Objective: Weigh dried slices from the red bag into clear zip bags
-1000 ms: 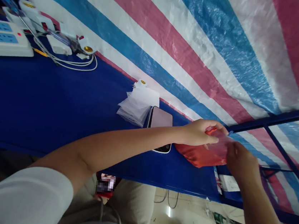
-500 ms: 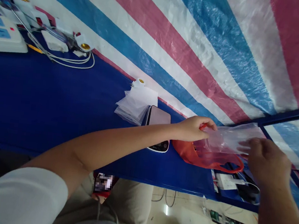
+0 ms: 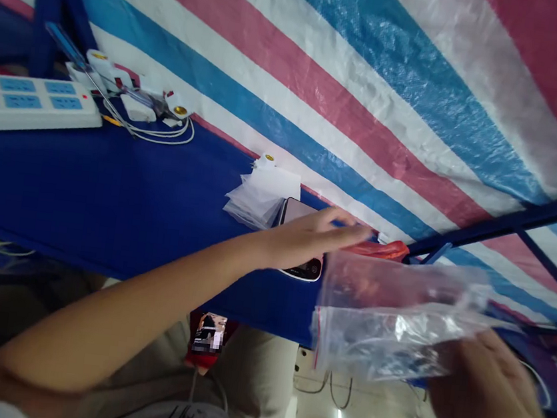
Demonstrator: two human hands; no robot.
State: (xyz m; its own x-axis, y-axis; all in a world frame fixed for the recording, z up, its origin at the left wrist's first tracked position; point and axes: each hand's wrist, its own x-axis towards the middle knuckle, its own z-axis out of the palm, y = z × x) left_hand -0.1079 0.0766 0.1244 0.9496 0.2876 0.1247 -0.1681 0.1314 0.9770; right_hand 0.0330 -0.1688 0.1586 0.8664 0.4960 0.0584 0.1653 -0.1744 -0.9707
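At the right, my right hand (image 3: 493, 394) is closed on one end of a clear plastic zip bag (image 3: 385, 335), both smeared by motion. The bag stretches left across the front of the red bag (image 3: 384, 249), hiding much of it. My left hand (image 3: 323, 234) is above a small kitchen scale (image 3: 309, 271), its fingers stretched out and nothing seen in them. Part of the scale is covered by that hand. A stack of clear and white plastic bags (image 3: 260, 197) lies against the scale's left side.
On the blue table (image 3: 148, 201), a white power strip (image 3: 34, 100) and a coiled white cable (image 3: 166, 136) lie at the left. A striped tarp (image 3: 322, 93) rises behind. At the right runs a dark blue frame bar (image 3: 503, 224). A phone (image 3: 208, 335) rests on my lap.
My right hand has pulled the clear zip bag away from the red bag, down and toward me. My left hand has moved left off the red bag and opened. The camera view has shifted.
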